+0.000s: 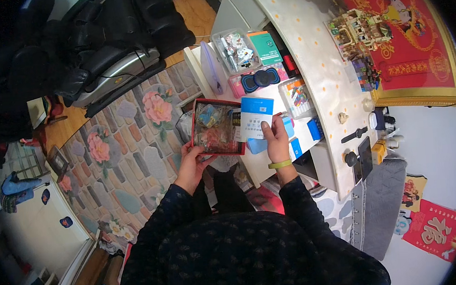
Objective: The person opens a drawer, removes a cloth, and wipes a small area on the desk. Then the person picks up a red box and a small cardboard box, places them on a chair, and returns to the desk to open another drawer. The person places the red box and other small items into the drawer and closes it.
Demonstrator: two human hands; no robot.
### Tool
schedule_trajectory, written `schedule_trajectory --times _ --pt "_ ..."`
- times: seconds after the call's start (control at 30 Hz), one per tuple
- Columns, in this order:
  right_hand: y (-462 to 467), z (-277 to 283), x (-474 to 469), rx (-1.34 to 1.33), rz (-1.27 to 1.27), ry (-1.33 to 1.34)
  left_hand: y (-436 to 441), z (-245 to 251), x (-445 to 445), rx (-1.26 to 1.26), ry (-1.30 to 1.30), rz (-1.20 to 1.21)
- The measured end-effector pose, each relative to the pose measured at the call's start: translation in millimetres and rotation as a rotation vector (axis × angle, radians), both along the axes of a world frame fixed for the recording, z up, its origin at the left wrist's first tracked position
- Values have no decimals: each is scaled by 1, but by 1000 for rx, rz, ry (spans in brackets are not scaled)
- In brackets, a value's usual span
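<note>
My left hand grips the near left corner of a red-rimmed open box. Inside the box lie clear plastic bags with small colourful contents. Between the thumb and fingers of my right hand is a blue-and-white printed booklet or packet, which overlaps the box's right side. A green band circles my right wrist. Under and beside that hand, light-blue items rest in an open white drawer.
The drawer also holds a clear bin of small items, a green book, a black-and-blue massager-like device and a case of coloured pieces. A spotted tabletop overhangs it. A black massage chair stands at upper left.
</note>
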State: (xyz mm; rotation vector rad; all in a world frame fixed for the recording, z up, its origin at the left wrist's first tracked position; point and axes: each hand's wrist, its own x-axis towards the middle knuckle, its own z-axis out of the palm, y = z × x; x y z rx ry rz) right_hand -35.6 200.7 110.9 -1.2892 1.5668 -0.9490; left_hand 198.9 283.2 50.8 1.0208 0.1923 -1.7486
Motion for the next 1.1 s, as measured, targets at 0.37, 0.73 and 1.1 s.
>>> schedule_trajectory --times 0.37,0.73,1.1 --pt "-2 10 44 50 543 351 -3 11 -3 -29 -29 -10" --pt "-6 -7 63 32 897 689 5 -6 -8 -79 162 64" --pt "4 13 39 -203 787 545 -26 25 5 39 19 -207"
